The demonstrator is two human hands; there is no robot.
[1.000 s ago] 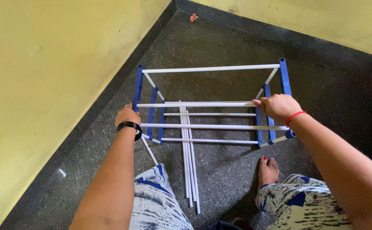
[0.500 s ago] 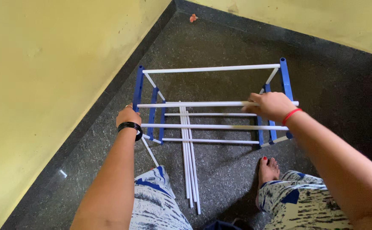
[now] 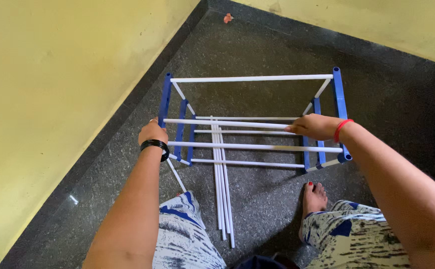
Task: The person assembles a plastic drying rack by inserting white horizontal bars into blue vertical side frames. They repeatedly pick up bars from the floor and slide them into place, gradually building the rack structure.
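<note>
A drying rack with blue plastic side frames (image 3: pixel 338 99) and white rods stands on the dark speckled floor. My left hand (image 3: pixel 152 132), with a black bangle at the wrist, grips the left side frame near its top. My right hand (image 3: pixel 314 126), with a red thread at the wrist, is closed around the right end of a white rod (image 3: pixel 225 123). That rod runs across the top, and its left end sits at the left frame. Its right end is tilted slightly down, short of the right frame.
Several loose white rods (image 3: pixel 221 184) lie on the floor under the rack, pointing toward me. My bare right foot (image 3: pixel 314 198) is beside them. Yellow walls (image 3: pixel 53 89) close in at left and behind. A small orange scrap (image 3: pixel 227 18) lies in the corner.
My right hand has slid the rod leftward: its right end, which stuck out past the right frame, is now inside my grip and lower. The left hand has stayed on the frame.
</note>
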